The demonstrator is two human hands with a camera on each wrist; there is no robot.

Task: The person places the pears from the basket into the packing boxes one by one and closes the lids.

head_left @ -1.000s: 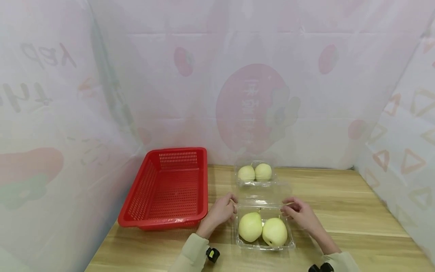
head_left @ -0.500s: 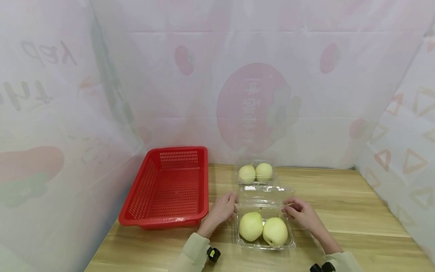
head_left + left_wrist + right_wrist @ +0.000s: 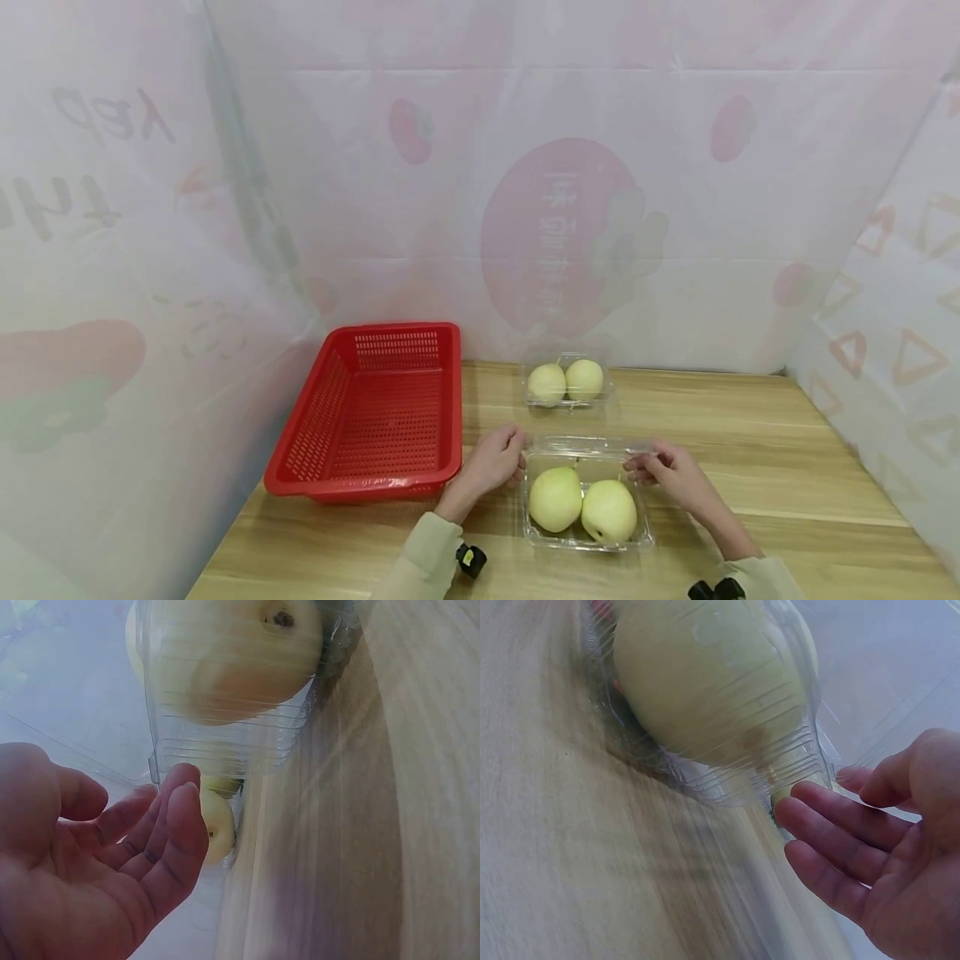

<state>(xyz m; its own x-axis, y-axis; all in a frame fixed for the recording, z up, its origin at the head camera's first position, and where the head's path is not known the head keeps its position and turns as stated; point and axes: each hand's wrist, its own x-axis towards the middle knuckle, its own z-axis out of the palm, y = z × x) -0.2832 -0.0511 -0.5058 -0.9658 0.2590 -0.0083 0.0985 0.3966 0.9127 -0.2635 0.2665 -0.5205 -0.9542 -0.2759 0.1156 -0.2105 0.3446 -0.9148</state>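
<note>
A clear plastic clamshell box with two yellow-green pears, one on the left and one on the right, stands near the table's front. Its clear lid is raised at the far side, seen almost edge-on. The left hand is at the far left corner, fingertips touching the plastic, thumb apart from the index finger. The right hand is at the far right corner, its loosely bent fingers against the clear side. Exact fingertip contact with the lid is hard to see.
To the left stands a red perforated plastic basket. Behind the box, near the back cloth, a second clear clamshell holds two pears. The wood-grain table meets printed cloth walls on three sides.
The lid has swung up from leaning back towards the far box and now looks much narrower. Both hands have stayed at the box's far corners; the right has moved slightly.
</note>
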